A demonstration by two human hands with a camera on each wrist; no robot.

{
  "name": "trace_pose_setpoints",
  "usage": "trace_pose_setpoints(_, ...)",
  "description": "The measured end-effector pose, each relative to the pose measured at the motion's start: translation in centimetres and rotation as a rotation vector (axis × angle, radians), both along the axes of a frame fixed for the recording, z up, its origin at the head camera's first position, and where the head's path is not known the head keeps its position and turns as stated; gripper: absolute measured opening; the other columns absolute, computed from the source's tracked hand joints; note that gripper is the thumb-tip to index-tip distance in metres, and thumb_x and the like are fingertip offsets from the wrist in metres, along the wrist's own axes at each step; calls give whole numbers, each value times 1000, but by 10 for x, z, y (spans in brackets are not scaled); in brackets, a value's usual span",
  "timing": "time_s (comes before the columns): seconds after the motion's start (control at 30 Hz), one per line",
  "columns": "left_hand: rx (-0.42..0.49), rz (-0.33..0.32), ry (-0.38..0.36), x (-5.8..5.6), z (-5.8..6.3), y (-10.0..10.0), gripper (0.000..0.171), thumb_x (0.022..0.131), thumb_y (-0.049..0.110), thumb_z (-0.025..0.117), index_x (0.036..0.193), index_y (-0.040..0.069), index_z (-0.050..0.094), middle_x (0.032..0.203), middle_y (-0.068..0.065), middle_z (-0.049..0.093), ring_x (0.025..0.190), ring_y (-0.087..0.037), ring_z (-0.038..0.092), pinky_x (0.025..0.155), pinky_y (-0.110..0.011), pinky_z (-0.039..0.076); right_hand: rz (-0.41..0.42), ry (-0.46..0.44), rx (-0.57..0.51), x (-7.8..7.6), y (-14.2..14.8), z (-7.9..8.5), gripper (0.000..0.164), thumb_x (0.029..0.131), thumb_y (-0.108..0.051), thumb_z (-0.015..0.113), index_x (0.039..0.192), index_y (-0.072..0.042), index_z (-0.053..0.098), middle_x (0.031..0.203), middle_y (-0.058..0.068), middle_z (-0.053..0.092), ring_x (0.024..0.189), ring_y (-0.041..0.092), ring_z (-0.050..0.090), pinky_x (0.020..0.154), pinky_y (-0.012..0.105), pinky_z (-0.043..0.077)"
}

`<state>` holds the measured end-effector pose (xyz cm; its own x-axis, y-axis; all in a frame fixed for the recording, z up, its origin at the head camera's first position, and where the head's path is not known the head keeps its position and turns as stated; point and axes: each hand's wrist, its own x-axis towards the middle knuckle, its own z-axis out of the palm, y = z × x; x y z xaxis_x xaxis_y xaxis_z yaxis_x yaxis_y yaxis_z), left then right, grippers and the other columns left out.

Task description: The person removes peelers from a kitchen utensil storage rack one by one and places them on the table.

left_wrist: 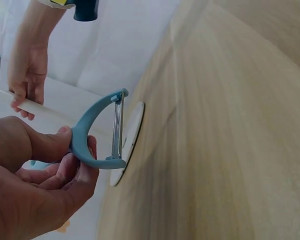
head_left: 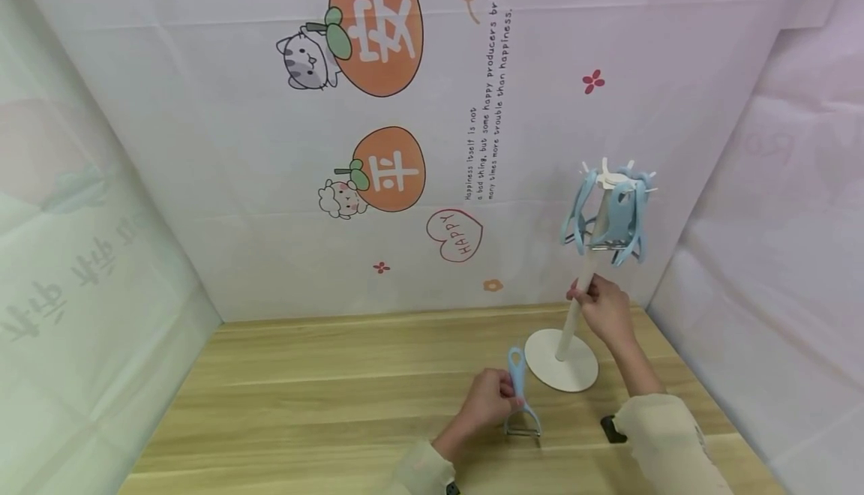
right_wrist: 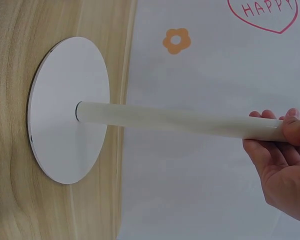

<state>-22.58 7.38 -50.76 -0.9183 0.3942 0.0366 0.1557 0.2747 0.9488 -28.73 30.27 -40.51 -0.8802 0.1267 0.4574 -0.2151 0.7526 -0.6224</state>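
My left hand (head_left: 487,403) pinches a light blue Y-shaped peeler (left_wrist: 85,135) between thumb and fingers, low over the table and left of a white stand. The peeler's handle points up toward the back and its metal blade (left_wrist: 118,127) faces down. With thumb and fingers wrapped round it, my right hand (head_left: 604,311) grips the stand's pole (right_wrist: 180,122) partway up. The round white base (right_wrist: 65,150) rests on the wooden table. Several light blue peelers (head_left: 621,214) hang from the hooks (head_left: 607,176) at the stand's top.
Behind the wooden table (head_left: 304,390) hangs a white printed cloth (head_left: 256,180) with orange fruit drawings and lettering. More white cloth closes off the left (head_left: 88,217) and right sides (head_left: 769,255). The stand stands near the table's back right corner.
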Motion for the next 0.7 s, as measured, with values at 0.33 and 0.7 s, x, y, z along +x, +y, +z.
trace_pose_setpoints(0.33, -30, 11, 21, -3, -14, 1, 8, 83, -5, 74, 89, -5, 68, 71, -6, 70, 60, -2, 58, 54, -15, 50, -6, 2, -15, 1, 0, 0, 11, 95, -9, 65, 93, 2, 65, 90, 21, 75, 89, 41, 71, 81, 57, 55)
trace_pose_setpoints(0.7, -123, 11, 55, -7, -29, 5, 12, 80, -2, 77, 88, -3, 69, 72, -6, 71, 61, -3, 60, 55, -16, 50, -12, 1, 1, 0, 0, 0, 11, 96, -9, 64, 93, 1, 65, 90, 20, 75, 90, 41, 71, 81, 57, 54)
